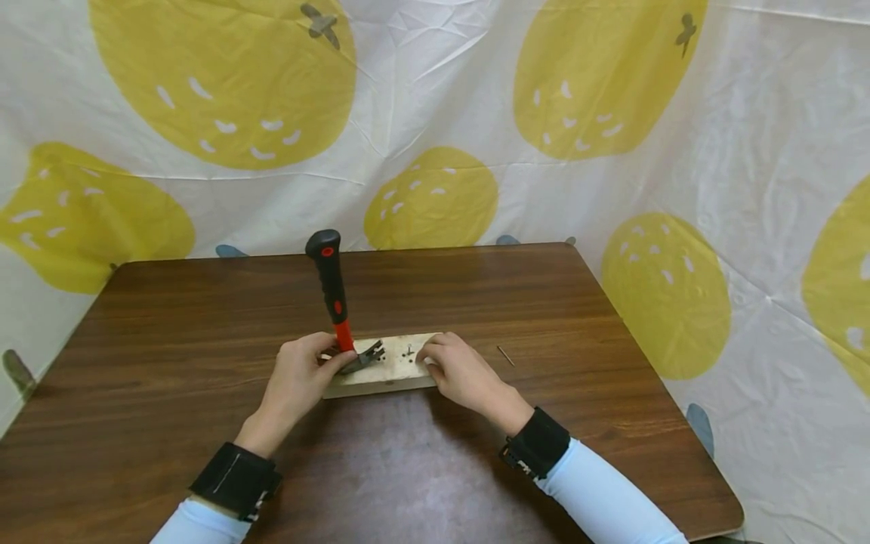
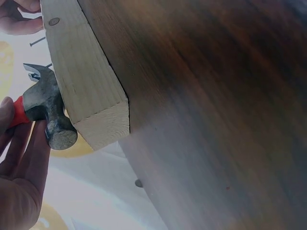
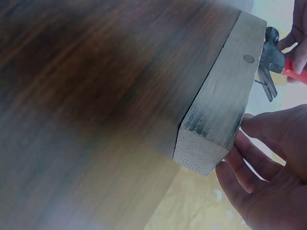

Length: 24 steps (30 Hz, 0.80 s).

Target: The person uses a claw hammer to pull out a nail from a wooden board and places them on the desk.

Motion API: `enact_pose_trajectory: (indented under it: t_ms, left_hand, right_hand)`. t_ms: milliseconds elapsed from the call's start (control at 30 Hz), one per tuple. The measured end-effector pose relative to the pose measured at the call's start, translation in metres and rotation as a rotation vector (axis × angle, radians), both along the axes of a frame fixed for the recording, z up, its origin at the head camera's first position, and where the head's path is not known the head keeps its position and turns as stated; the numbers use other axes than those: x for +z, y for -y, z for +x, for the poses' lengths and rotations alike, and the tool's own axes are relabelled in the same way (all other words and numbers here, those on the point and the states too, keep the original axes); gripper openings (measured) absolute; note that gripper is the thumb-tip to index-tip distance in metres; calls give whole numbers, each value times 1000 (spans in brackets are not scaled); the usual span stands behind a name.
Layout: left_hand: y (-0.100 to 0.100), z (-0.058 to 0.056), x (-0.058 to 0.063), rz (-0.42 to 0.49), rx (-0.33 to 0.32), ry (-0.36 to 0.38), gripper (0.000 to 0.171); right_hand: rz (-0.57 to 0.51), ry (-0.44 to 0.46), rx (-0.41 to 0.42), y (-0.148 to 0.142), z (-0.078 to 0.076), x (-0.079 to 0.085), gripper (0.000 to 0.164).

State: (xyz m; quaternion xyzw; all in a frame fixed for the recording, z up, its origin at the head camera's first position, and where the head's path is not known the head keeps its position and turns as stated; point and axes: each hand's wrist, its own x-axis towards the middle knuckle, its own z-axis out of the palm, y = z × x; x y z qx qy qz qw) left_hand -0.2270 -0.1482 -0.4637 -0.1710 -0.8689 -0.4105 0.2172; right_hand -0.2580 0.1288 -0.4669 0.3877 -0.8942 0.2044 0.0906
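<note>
A hammer (image 1: pixel 341 332) with a black and red handle stands upright, its metal head (image 2: pixel 50 103) low over a pale wooden block (image 1: pixel 390 387). My left hand (image 1: pixel 295 378) pinches the hammer where the red neck meets the head. The claw points right, and a thin nail (image 3: pixel 259 82) shows beside it. Another nail (image 1: pixel 409 350) sticks up from the block's top among several small dark holes. My right hand (image 1: pixel 469 378) grips the block's right end; in the right wrist view its thumb (image 3: pixel 268 125) lies at the top edge, the other fingers round the far side.
A loose nail (image 1: pixel 506 356) lies on the brown wooden table (image 1: pixel 544 302), right of the block. Behind the table and along its right side hangs a white sheet (image 1: pixel 435 91) printed with yellow fruit.
</note>
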Motion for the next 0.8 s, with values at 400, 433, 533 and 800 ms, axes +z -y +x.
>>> enact_pose_trajectory:
  t_ms: [400, 433, 533, 800]
  left_hand:
    - [-1, 2, -1, -10, 28, -40, 16]
    - [-1, 2, -1, -6, 34, -39, 15]
    - [0, 3, -1, 12, 49, -23, 14]
    - [1, 4, -1, 67, 49, 0, 12]
  right_hand:
    - [11, 9, -5, 0, 1, 0, 14]
    - [11, 9, -5, 0, 1, 0, 14]
    - [9, 8, -4, 0, 1, 0, 13]
    - [10, 8, -9, 1, 0, 0, 13]
